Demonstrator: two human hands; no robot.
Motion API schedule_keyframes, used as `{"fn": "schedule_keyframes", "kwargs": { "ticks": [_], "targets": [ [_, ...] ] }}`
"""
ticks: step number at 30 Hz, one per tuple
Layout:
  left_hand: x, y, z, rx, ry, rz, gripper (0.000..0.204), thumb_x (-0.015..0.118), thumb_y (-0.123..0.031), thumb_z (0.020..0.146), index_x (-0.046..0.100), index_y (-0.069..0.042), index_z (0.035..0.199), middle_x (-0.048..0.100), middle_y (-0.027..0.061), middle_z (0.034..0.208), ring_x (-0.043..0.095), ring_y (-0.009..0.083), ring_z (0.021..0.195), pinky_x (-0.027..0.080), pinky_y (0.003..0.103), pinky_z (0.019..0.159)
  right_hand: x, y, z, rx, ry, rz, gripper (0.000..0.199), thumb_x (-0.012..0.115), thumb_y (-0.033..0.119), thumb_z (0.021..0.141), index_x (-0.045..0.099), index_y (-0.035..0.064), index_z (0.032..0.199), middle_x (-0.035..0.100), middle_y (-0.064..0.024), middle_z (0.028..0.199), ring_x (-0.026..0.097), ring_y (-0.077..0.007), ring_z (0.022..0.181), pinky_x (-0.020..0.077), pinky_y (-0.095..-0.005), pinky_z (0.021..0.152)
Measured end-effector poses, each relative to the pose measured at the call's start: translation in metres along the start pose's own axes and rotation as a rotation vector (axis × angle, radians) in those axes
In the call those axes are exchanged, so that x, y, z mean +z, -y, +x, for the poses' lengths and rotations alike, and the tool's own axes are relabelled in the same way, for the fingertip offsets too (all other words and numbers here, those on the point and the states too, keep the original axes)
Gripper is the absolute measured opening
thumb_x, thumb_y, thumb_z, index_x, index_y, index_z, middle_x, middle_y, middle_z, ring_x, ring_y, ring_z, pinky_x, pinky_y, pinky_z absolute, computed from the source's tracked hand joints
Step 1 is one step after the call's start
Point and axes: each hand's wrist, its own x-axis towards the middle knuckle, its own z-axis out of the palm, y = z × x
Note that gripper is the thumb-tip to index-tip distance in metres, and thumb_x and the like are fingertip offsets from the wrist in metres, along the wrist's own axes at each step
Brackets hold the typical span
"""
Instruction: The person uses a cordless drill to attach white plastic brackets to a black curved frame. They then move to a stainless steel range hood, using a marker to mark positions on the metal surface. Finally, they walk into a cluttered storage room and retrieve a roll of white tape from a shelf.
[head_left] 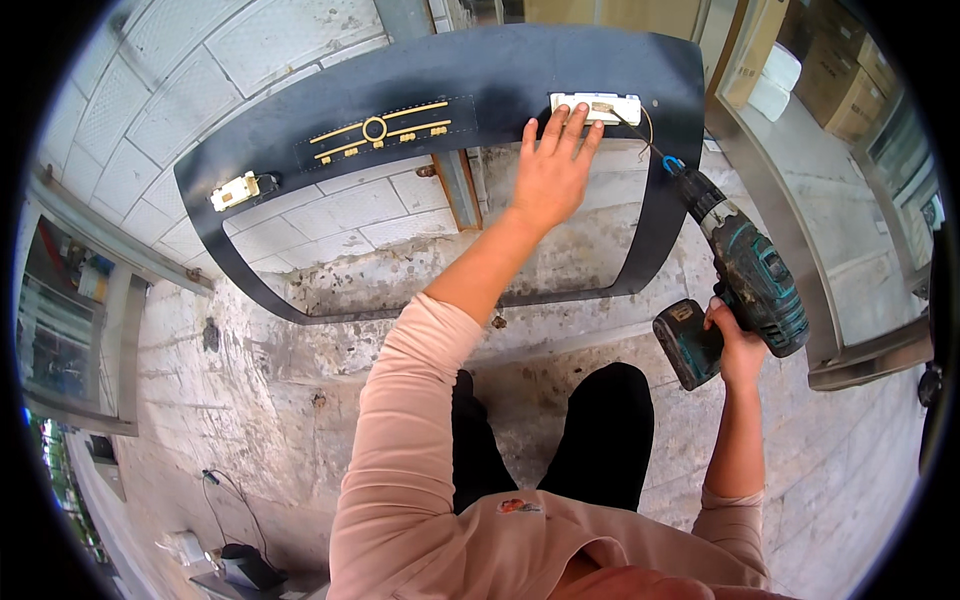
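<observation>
Upright in front of me leans a black frame-shaped panel (560,65) with a wide opening. Gold bars and a ring (374,128) mark its upper middle. My left hand (553,170) reaches up to its right part, the outstretched fingertips pressing flat on a white rectangular piece (630,108). In my right hand (738,345) is a black-and-teal cordless drill (765,275), gripped by its handle. From its blue-ringed tip a long thin bit slants up to the white piece, by my fingers. A smaller cream-coloured piece (236,191) sits at the panel's left end.
A steel-framed glass door or cabinet (870,270) stands at right, with cardboard boxes (840,85) behind it. At left is another metal-framed glass panel (70,290). A dark device with a cable (250,567) lies at lower left. The floor is stained concrete and tile (250,370).
</observation>
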Motion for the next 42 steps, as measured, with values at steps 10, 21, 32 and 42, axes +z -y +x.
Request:
{"fn": "schedule_keyframes", "kwargs": {
  "ticks": [10,21,32,42],
  "targets": [
    [-0.029,0.06,0.015,-0.068,-0.156,-0.315,0.054,0.078,-0.012,0.069,0.059,-0.011,0.119,0.059,0.0044,0.117,0.054,0.0274,0.109,0.041,0.041,0.095,-0.003,0.002,0.002,-0.018,0.027,-0.072,0.012,0.064,0.002,0.082,0.06,0.0007,0.093,0.058,-0.0033,0.072,0.055,-0.0126,0.064,0.0441,-0.027,0.063],
    [0.004,0.058,0.029,-0.111,-0.181,-0.33,0.036,0.079,-0.019,0.069,0.069,-0.015,0.103,0.063,-0.0003,0.105,0.054,0.023,0.104,0.037,0.041,0.097,-0.005,0.001,-0.001,-0.031,0.034,-0.126,0.017,0.062,0.006,0.084,0.058,-0.0002,0.099,0.056,-0.0041,0.075,0.054,-0.0133,0.066,0.0433,-0.0275,0.064],
    [0.01,0.069,0.012,-0.059,-0.288,-0.321,0.042,0.08,-0.021,0.067,0.068,-0.015,0.106,0.063,0.0011,0.106,0.055,0.026,0.102,0.041,0.042,0.091,0.005,-0.009,0.001,-0.093,-0.004,-0.179,0.017,0.063,0.007,0.084,0.06,0.0002,0.099,0.057,-0.0032,0.075,0.054,-0.0125,0.067,0.0431,-0.0265,0.065],
    [-0.155,0.19,-0.226,-0.448,-0.351,-0.225,0.026,0.065,0.004,0.085,0.063,0.001,0.11,0.065,0.0077,0.097,0.066,0.0149,0.086,0.051,0.024,0.074,-0.032,-0.018,0.011,-0.016,0.232,-0.068,0.042,0.056,0.01,0.091,0.047,-0.009,0.128,0.047,-0.0039,0.08,0.042,-0.0125,0.074,0.036,-0.0249,0.071]
  ]
}}
